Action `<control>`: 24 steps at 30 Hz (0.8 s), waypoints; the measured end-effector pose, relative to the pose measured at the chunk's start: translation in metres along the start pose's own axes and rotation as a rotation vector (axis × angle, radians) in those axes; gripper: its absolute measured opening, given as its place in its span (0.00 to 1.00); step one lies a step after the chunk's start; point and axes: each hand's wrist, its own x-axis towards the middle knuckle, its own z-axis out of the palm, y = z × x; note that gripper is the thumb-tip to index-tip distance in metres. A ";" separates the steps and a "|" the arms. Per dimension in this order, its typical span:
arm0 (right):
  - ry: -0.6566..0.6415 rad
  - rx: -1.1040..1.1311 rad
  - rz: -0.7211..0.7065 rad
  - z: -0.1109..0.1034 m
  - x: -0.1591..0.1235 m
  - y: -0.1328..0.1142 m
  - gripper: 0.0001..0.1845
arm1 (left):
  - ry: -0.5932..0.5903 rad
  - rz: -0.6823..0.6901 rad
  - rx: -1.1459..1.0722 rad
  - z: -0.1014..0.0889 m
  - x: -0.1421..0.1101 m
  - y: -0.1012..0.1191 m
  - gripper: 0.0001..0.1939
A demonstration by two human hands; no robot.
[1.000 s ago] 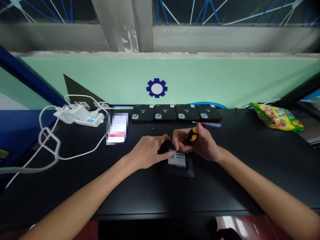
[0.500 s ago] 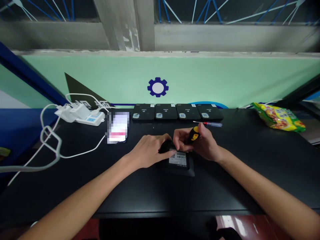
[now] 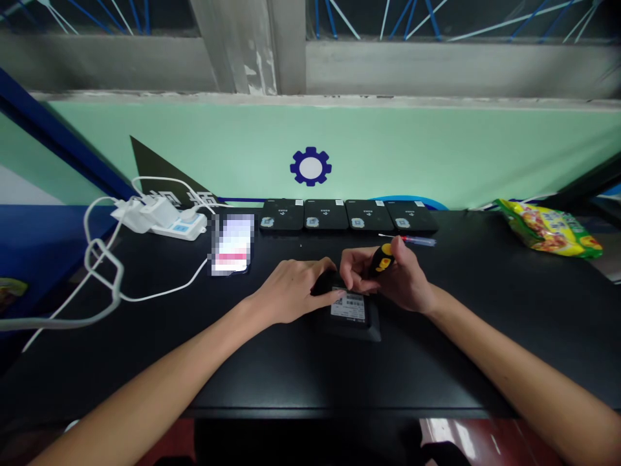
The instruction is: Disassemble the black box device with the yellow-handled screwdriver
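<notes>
The screwdriver (image 3: pixel 384 260) tip is hidden by fingers; the phone (image 3: pixel 232 244) screen is blurred; the label (image 3: pixel 348 307) is unreadable.

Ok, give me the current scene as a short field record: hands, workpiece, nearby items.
left hand: resting on the black device, fingers at its label edge
right hand: gripping a yellow-handled screwdriver
black device: flat on the black table, white label facing up
back row: four black devices side by side
spare tool: thin red-tipped screwdriver behind the right hand
left side: white power strip, phone
right side: snack bag
</notes>
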 end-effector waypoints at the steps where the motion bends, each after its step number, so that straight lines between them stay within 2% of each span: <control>1: 0.000 0.003 -0.001 0.000 0.000 0.000 0.50 | 0.001 0.002 0.000 0.000 0.000 0.000 0.22; 24: -0.016 0.027 -0.002 -0.001 0.000 0.002 0.50 | 0.019 0.007 -0.003 0.002 0.000 -0.001 0.22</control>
